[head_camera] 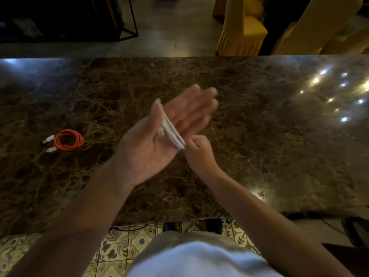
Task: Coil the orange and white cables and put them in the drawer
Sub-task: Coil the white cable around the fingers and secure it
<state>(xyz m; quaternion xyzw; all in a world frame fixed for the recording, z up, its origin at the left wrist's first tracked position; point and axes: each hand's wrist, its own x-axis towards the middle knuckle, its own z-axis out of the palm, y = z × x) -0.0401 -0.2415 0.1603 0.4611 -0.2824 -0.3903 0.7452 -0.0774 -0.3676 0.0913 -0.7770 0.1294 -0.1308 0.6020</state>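
Observation:
The orange cable lies coiled in a small ring on the dark marble table, at the left, with its two white plugs sticking out. Above the table's middle, my left hand is held flat, palm up, fingers stretched out. Several turns of the white cable run across that palm, wrapped around the hand. My right hand pinches the white cable at the palm's lower edge. The left hand's fingers are blurred. No drawer is in view.
Beyond the table's far edge stand chairs in yellow covers and a dark metal frame. Patterned floor tiles and dark shoes show below the near edge. Lamp reflections glare on the table at the right.

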